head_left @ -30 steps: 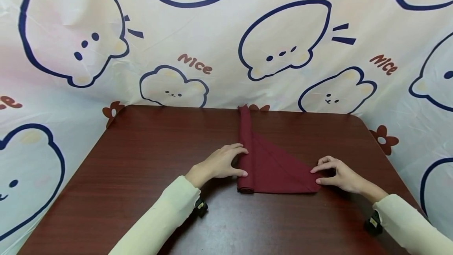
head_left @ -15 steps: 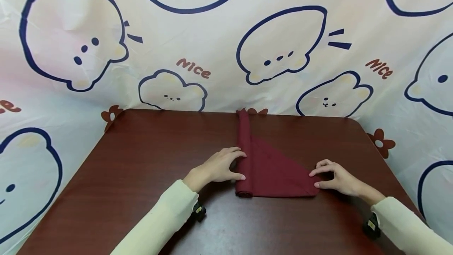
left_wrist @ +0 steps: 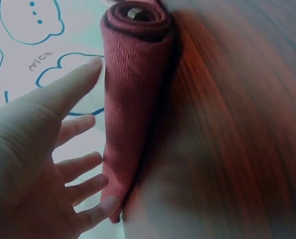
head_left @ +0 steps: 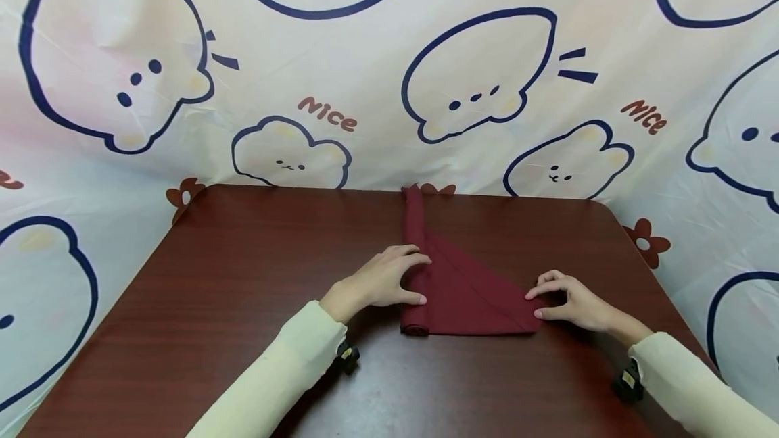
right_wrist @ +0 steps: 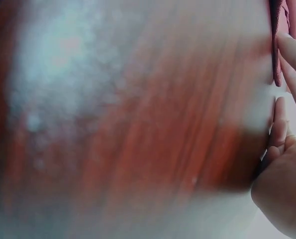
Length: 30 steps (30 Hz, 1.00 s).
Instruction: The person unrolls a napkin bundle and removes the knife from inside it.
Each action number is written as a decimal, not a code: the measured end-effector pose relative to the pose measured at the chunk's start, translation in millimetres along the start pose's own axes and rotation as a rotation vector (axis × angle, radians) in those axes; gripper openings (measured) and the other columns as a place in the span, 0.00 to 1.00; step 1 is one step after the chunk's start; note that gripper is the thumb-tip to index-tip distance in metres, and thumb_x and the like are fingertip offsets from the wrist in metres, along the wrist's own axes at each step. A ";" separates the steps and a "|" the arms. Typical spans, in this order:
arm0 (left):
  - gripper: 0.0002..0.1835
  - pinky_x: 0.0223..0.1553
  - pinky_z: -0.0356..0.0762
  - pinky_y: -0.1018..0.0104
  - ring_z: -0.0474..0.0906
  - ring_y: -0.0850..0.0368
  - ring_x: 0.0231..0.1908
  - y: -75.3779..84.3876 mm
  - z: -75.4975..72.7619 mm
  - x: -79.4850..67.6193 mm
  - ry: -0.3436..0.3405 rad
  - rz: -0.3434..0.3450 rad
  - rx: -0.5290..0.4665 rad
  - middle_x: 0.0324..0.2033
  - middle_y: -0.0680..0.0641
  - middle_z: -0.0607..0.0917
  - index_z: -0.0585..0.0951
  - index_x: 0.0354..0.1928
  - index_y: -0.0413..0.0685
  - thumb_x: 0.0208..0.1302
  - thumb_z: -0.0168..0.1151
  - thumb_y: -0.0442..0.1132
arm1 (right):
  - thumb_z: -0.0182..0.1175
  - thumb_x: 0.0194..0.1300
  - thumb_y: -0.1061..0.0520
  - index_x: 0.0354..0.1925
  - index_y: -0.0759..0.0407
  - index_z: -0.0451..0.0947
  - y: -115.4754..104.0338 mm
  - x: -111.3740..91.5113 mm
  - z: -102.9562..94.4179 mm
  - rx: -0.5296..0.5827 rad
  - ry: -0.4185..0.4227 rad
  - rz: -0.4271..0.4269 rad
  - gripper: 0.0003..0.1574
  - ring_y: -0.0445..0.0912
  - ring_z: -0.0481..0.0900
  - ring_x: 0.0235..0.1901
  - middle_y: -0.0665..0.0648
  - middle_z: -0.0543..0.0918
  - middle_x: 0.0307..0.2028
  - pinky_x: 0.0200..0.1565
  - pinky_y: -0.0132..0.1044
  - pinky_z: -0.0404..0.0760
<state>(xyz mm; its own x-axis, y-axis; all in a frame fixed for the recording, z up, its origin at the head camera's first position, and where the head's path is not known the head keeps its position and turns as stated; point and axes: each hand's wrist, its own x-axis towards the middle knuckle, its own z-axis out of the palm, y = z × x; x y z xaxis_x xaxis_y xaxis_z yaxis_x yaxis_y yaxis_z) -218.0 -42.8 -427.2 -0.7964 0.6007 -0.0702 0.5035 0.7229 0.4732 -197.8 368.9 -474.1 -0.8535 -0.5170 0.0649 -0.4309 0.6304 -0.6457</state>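
Note:
A dark red cloth (head_left: 468, 296) lies on the table, its left part wound into a long roll (head_left: 414, 222) that points away from me. The unrolled part tapers to a corner at the right. My left hand (head_left: 380, 279) lies over the roll from its left side, fingers spread and thumb near the front end. In the left wrist view, its fairly straight fingers come up along the roll (left_wrist: 133, 89), whose coiled end shows a small pale shiny bit. My right hand (head_left: 572, 299) touches the cloth's right corner with thumb and index fingertips apart; its other fingers bend loosely.
The brown wooden table (head_left: 255, 255) runs back to a printed curtain (head_left: 377, 53) with cartoon outlines, which also hangs along both sides. A dark wrist camera (head_left: 348, 355) sits at the left cuff, and another wrist camera (head_left: 628, 382) at the right.
My left fingers reach slightly farther right across the roll. The right hand stays at the cloth's corner, and the whole head view has shifted a little.

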 end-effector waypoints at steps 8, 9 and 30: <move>0.36 0.71 0.64 0.41 0.58 0.46 0.76 12.0 11.8 9.8 -0.038 0.019 0.128 0.77 0.47 0.62 0.71 0.72 0.65 0.64 0.63 0.65 | 0.74 0.59 0.56 0.46 0.47 0.88 1.5 0.8 0.9 0.015 -0.010 0.003 0.15 0.30 0.66 0.48 0.49 0.75 0.47 0.49 0.30 0.69; 0.36 0.71 0.65 0.41 0.58 0.46 0.76 12.8 12.2 10.1 -0.041 0.014 0.141 0.77 0.47 0.63 0.72 0.72 0.65 0.64 0.62 0.66 | 0.74 0.58 0.56 0.45 0.47 0.88 1.5 0.9 0.9 0.016 -0.009 0.004 0.15 0.30 0.67 0.48 0.49 0.75 0.47 0.48 0.30 0.69; 0.34 0.70 0.64 0.38 0.57 0.45 0.76 0.4 10.9 0.1 -0.018 -0.021 0.127 0.77 0.48 0.63 0.77 0.67 0.63 0.62 0.64 0.67 | 0.74 0.59 0.53 0.47 0.46 0.87 -3.1 -0.9 -4.6 0.014 -0.040 0.046 0.15 0.29 0.66 0.49 0.52 0.74 0.49 0.50 0.31 0.69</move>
<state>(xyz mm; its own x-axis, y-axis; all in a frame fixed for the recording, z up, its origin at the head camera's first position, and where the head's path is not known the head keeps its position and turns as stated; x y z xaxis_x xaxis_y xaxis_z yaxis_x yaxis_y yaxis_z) -214.2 -38.8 -436.6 -0.8018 0.5900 -0.0952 0.5261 0.7723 0.3561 -197.1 370.1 -468.6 -0.8596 -0.5109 0.0047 -0.3876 0.6461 -0.6575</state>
